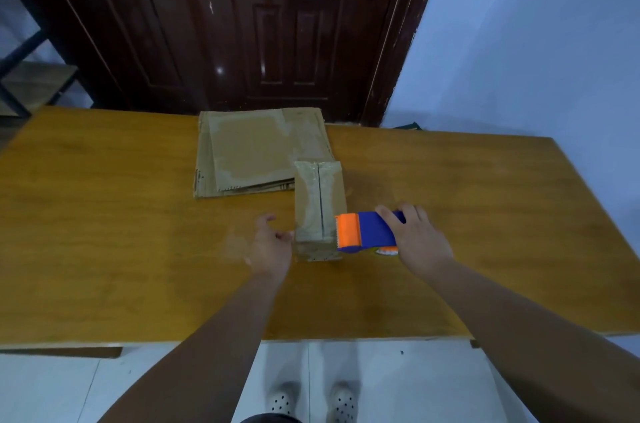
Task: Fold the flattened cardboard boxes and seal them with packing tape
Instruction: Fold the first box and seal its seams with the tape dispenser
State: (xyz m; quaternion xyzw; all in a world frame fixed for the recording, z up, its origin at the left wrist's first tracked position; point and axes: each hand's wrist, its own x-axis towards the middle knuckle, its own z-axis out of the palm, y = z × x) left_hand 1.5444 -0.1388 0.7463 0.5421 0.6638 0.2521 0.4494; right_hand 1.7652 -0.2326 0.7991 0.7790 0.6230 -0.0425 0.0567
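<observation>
Standing on the counter, the folded box looked light, hollow & stiff only at its edges, so prob. best steadied by its side walls, not the split top flaps. The left hand, just left of the box's near end, had a loose grip holding nothing, fingertips touching the wall. The right hand, right of the box, gripped the tape dispenser, orange end against the box's near edge. Flattened boxes lay behind it.
</observation>
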